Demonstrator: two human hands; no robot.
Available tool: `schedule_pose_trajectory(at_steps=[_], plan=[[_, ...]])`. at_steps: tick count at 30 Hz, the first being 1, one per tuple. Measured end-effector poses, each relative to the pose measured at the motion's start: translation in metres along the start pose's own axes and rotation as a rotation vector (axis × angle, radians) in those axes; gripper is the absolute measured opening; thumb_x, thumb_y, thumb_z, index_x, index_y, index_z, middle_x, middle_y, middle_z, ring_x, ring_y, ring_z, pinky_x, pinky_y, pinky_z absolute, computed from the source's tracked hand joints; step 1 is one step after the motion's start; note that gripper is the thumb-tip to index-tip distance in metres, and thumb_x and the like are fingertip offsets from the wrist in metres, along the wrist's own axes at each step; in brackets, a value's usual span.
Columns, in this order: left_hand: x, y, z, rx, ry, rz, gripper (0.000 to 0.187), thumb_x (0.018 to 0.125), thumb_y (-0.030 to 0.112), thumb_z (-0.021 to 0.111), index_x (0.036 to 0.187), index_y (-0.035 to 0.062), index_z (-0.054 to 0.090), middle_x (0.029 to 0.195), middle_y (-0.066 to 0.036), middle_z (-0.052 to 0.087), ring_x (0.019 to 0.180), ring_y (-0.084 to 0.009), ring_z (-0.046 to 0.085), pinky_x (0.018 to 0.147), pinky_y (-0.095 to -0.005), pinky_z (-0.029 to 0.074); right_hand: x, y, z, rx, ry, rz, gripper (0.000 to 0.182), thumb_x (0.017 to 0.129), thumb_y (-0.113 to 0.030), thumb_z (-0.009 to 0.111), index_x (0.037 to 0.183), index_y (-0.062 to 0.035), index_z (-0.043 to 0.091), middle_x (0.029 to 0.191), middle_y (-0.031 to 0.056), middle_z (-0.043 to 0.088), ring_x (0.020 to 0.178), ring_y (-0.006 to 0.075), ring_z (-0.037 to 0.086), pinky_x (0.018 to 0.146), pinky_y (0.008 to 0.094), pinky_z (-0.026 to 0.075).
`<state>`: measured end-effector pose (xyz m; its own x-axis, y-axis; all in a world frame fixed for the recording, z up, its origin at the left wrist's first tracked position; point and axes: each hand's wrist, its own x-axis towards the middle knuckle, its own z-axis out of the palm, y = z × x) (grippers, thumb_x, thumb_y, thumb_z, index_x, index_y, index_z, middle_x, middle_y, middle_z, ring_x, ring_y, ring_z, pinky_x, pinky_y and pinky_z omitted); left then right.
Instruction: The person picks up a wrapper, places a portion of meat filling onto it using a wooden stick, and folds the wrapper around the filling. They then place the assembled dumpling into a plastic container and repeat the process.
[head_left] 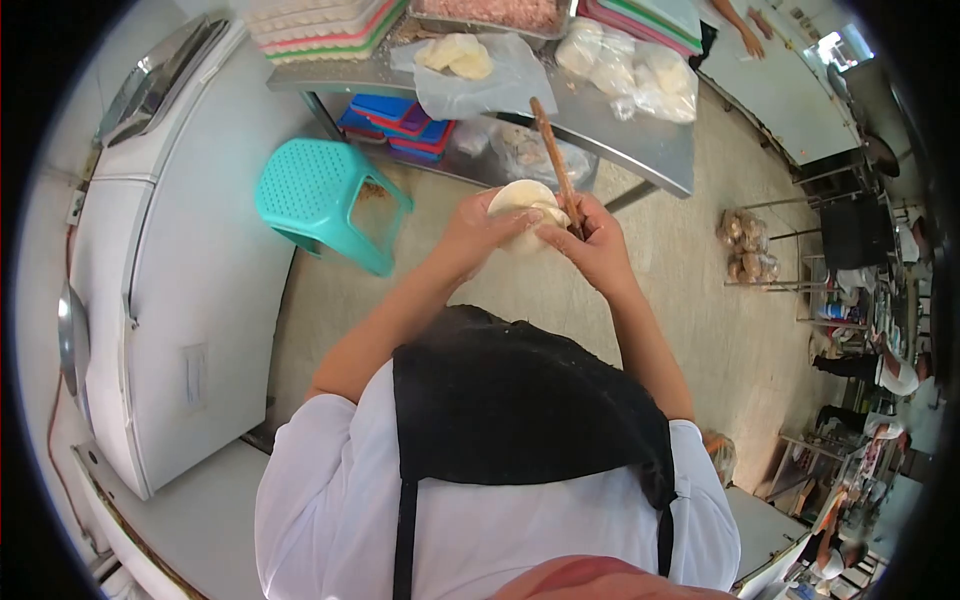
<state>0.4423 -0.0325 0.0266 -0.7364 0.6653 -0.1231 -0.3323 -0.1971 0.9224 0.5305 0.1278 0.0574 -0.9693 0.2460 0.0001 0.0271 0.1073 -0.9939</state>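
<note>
In front of my apron, my left hand is closed on a pale round dumpling wrapper, its thumb lying across the dough. My right hand grips a flat wooden stick that points up and away. The right thumb and fingertips also touch the wrapper's near right edge, where the dough looks folded. Whatever lies inside the fold is hidden by the fingers. Beyond the hands, a pile of pale dough rounds rests on a plastic sheet on the steel table.
A metal tray of pink ground meat stands at the table's back, beside stacked trays and bagged dough. Coloured lidded containers sit underneath. A turquoise stool and white freezer are leftward. Other people are far right.
</note>
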Motion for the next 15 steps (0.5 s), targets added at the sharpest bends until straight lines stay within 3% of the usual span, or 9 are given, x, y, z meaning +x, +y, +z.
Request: schedule_pose_trajectory(at_steps=[3, 5, 9, 15], plan=[[0.027, 0.017, -0.045, 0.038, 0.003, 0.005, 0.032, 0.084, 0.015, 0.07, 0.11, -0.0007, 0.062, 0.097, -0.005, 0.066, 0.084, -0.0099, 0.062, 0.073, -0.0258, 0.051, 0.052, -0.001, 0.018, -0.113, -0.03, 0.006, 0.017, 0.089, -0.018, 0.065, 0.098, -0.0034, 0.062, 0.065, -0.0057, 0.05, 0.05, 0.0022, 0.041, 0.044, 0.0187, 0.029], [0.04, 0.035, -0.073, 0.084, 0.006, -0.026, 0.032, 0.086, 0.011, 0.068, 0.114, -0.0029, 0.06, 0.103, -0.007, 0.065, 0.09, -0.0129, 0.063, 0.08, -0.0275, 0.051, 0.085, 0.003, 0.033, 0.042, -0.04, 0.129, 0.017, 0.09, -0.019, 0.064, 0.097, -0.0037, 0.062, 0.064, -0.0058, 0.049, 0.049, 0.0022, 0.04, 0.043, 0.0184, 0.029], [0.065, 0.058, -0.118, -0.073, 0.058, -0.092, 0.031, 0.087, 0.013, 0.067, 0.113, -0.0023, 0.06, 0.102, -0.007, 0.066, 0.088, -0.0129, 0.063, 0.078, -0.0277, 0.052, 0.137, 0.002, 0.067, 0.271, -0.053, 0.22, 0.016, 0.09, -0.019, 0.064, 0.096, -0.0044, 0.062, 0.064, -0.0058, 0.047, 0.047, 0.0024, 0.039, 0.042, 0.0179, 0.028], [0.102, 0.066, -0.162, -0.154, 0.123, -0.079, 0.028, 0.087, 0.016, 0.067, 0.109, 0.0001, 0.063, 0.098, -0.004, 0.067, 0.086, -0.011, 0.062, 0.075, -0.0273, 0.051, 0.187, -0.003, 0.079, 0.276, 0.004, 0.255, 0.018, 0.089, -0.016, 0.065, 0.102, -0.0037, 0.062, 0.064, -0.0036, 0.05, 0.047, 0.0032, 0.038, 0.042, 0.0193, 0.027]])
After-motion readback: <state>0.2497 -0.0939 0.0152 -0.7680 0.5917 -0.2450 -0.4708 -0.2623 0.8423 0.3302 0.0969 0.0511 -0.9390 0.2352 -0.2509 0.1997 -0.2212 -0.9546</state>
